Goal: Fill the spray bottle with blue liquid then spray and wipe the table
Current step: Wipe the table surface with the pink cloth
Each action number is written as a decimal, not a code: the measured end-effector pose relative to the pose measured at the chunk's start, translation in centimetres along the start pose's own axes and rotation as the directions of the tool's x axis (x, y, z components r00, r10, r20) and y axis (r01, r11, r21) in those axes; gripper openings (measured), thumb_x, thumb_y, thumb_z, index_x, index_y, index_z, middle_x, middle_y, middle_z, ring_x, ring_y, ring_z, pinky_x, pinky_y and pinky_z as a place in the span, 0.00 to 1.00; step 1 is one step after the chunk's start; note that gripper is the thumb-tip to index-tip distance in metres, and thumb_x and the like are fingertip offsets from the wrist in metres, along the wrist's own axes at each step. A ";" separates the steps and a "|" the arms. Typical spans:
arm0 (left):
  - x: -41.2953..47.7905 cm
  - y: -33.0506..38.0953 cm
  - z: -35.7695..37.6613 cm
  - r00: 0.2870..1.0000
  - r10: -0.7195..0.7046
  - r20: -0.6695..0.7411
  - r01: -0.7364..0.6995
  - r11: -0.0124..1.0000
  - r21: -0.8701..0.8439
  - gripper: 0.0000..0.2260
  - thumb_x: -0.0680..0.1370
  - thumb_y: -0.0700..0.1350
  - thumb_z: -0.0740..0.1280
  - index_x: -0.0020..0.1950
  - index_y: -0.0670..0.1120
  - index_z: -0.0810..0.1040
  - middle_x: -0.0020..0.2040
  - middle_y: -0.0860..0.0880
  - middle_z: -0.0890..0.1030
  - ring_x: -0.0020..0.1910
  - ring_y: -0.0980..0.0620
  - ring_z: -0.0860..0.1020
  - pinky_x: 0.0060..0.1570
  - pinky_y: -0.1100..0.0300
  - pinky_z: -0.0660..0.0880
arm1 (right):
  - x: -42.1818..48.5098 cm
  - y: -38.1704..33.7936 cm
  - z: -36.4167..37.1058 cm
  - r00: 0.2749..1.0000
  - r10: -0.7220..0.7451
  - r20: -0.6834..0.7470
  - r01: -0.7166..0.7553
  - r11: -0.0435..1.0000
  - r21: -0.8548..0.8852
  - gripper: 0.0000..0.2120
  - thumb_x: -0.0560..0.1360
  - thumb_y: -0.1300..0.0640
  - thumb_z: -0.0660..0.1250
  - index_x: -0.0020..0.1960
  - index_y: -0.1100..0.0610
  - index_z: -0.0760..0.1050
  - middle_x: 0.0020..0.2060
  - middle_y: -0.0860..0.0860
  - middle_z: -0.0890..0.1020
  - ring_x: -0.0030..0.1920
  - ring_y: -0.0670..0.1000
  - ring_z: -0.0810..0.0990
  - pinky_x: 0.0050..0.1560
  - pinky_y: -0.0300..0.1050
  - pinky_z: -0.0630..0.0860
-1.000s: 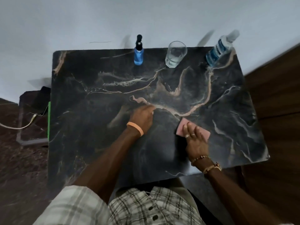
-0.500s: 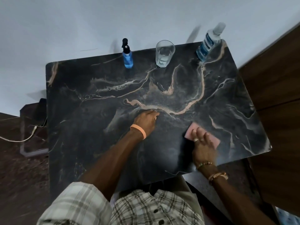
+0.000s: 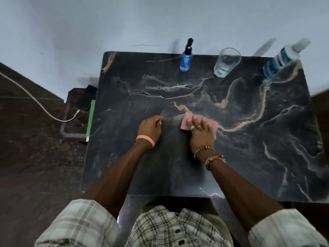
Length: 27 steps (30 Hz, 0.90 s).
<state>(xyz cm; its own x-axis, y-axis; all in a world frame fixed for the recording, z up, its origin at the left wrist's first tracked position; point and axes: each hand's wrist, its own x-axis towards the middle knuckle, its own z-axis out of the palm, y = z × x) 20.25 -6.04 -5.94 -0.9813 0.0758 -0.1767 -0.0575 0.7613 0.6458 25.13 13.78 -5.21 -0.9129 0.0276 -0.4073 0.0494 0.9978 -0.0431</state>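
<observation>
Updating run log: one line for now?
wiping | right hand presses pink cloth on table | left hand rests on table | spray bottle upright at rear

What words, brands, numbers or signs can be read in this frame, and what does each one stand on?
Large clear bottle: dark blue label with white lettering, too blurred to read.
Spray bottle: no text visible.
Glass: no text visible.
Pink cloth: no text visible.
Nothing in this frame can be read.
</observation>
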 end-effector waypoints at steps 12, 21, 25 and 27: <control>-2.9 -7.5 -4.5 0.935 -0.244 -0.257 0.223 0.969 -0.108 0.11 0.79 0.40 0.64 0.59 0.43 0.82 0.56 0.44 0.84 0.55 0.44 0.81 0.58 0.57 0.71 | 4.9 -14.2 0.0 0.645 -0.745 0.170 0.744 0.560 -0.365 0.22 0.82 0.52 0.53 0.76 0.49 0.62 0.77 0.53 0.60 0.76 0.61 0.55 0.74 0.58 0.51; -1.8 -4.9 -3.3 0.964 -0.160 -0.213 0.139 0.984 -0.109 0.11 0.79 0.41 0.64 0.58 0.44 0.81 0.55 0.46 0.84 0.54 0.45 0.81 0.56 0.54 0.75 | 9.0 -2.2 -2.9 0.955 -0.298 -0.008 0.289 0.932 -0.221 0.27 0.82 0.59 0.52 0.79 0.45 0.55 0.79 0.47 0.55 0.77 0.59 0.54 0.74 0.52 0.54; -1.0 -2.0 -1.3 0.989 -0.048 -0.140 0.034 0.995 -0.099 0.11 0.79 0.41 0.63 0.59 0.44 0.81 0.56 0.46 0.84 0.55 0.45 0.81 0.57 0.53 0.76 | 2.6 2.0 -1.7 0.992 -0.124 -0.019 0.120 0.981 -0.155 0.28 0.79 0.60 0.54 0.79 0.49 0.54 0.78 0.49 0.56 0.74 0.58 0.58 0.72 0.53 0.59; -0.8 -0.9 -0.7 0.993 -0.014 -0.114 0.002 0.995 -0.100 0.11 0.79 0.40 0.62 0.58 0.44 0.82 0.55 0.46 0.84 0.54 0.45 0.81 0.56 0.52 0.76 | -1.2 1.3 -0.2 0.982 -0.182 0.045 0.184 0.983 -0.028 0.26 0.81 0.59 0.54 0.78 0.47 0.59 0.77 0.50 0.61 0.73 0.57 0.64 0.72 0.51 0.61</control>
<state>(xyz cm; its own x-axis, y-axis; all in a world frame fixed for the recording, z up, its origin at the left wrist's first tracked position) 20.99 -7.20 -5.83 -0.9950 -0.0088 -0.0998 -0.0780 0.6933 0.7164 26.25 15.10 -4.56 -0.8875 -0.1576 -0.4331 -0.1306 0.9872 -0.0917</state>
